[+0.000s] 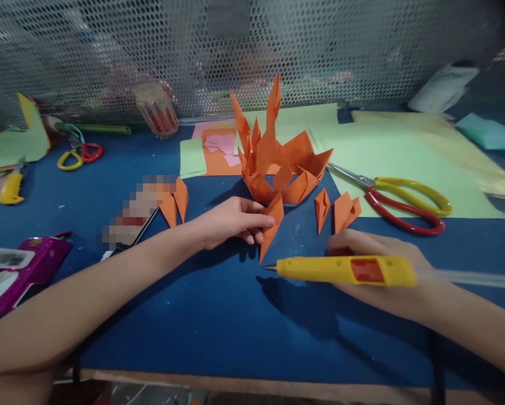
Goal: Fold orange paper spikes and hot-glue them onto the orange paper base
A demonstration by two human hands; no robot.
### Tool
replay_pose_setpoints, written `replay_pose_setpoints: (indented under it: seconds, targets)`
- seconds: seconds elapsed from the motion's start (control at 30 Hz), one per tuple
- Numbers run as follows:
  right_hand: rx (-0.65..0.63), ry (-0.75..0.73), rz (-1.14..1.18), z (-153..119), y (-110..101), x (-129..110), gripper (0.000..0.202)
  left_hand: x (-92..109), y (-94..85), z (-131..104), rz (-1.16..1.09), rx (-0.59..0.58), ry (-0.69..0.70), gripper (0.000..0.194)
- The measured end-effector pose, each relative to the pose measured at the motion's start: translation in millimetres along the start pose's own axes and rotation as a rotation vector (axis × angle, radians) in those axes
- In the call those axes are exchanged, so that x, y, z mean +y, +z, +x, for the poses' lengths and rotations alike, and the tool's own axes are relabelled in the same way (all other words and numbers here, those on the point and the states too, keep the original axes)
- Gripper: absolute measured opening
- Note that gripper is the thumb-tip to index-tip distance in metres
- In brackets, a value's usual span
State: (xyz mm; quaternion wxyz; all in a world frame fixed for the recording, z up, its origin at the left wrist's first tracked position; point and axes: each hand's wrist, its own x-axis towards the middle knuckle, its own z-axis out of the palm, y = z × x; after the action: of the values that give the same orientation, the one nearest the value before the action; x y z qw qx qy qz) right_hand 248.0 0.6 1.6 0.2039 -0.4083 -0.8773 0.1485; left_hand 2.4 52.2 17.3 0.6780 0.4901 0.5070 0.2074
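My left hand (pixel 239 220) pinches a folded orange paper piece (pixel 273 222) between thumb and fingers, its lower tip pointing down toward the table. In my right hand (pixel 383 270) is a yellow hot glue gun (pixel 340 270) with an orange-red panel; its metal nozzle sits just right of and below that tip, with a small gap. A clear glue stick (pixel 484 278) runs out of the gun's back. Right behind my left hand stands a crown-like ring of folded orange paper (pixel 277 152). Loose orange folded pieces (pixel 322 209) lie to its right.
Scissors (pixel 404 202) with red and yellow handles rest on green paper (pixel 404 152). More orange pieces (pixel 180 199) lie beside a phone (pixel 138 219). At the left are a purple device (pixel 32 270), a yellow cutter (pixel 12 185) and smaller scissors (pixel 79 156). Perforated metal (pixel 184 50) rises behind.
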Motion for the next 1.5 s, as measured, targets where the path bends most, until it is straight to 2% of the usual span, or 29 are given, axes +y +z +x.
replay_pose_setpoints:
  seconds: [0.07,0.13,0.27,0.37,0.43,0.53,0.67,0.73,0.77,0.9,0.97,1.07,1.17,1.37,1.5]
  targets:
    - [0.043,0.102,0.014,2,-4,-1,0.011,1,-1.3,-1,0.042,-0.014,-0.007,0.022]
    - [0.032,0.186,-0.004,5,-12,1,0.013,3,-3.6,-4,0.104,-0.065,0.008,0.023]
    - [-0.119,0.378,-0.148,5,-31,9,0.025,12,-9.1,-12,0.255,-0.143,0.139,0.028]
    - [-0.207,0.557,-0.134,-4,-36,9,0.037,22,-11.3,-20,0.286,-0.101,0.244,0.025]
    - [-0.187,0.607,-0.106,-12,-35,3,0.039,29,-11.1,-25,0.28,-0.028,0.268,0.02]
    - [-0.159,0.593,-0.15,-20,-39,-10,0.041,36,-8.6,-33,0.271,0.076,0.294,0.012]
    - [-0.105,0.576,-0.28,-15,-64,-26,0.034,41,-0.7,-42,0.317,0.074,0.338,0.012]
    - [0.007,0.496,-0.264,-3,-78,-35,0.03,47,5.5,-44,0.376,0.08,0.359,0.015]
    - [0.017,0.456,-0.221,6,-84,-40,0.031,51,8.9,-44,0.409,0.102,0.379,0.015]
    - [-0.038,0.28,0.009,50,-98,-56,0.03,77,21.1,-41,0.56,0.258,0.592,0.016]
    - [-0.037,0.221,0.009,72,-101,-59,0.025,89,24.8,-37,0.606,0.335,0.695,0.018]
    - [0.087,0.265,-0.112,92,-106,-55,0.031,103,27.0,-33,0.552,0.355,0.763,0.019]
    - [0.153,0.28,-0.133,98,-106,-46,0.028,108,26.9,-29,0.464,0.341,0.783,0.02]
    - [0.007,0.141,-0.058,99,-101,-26,0.029,104,27.5,-22,0.559,0.35,0.762,0.012]
    - [0.025,0.145,-0.025,103,-105,-19,0.03,102,26.2,-17,0.617,0.414,0.796,0.014]
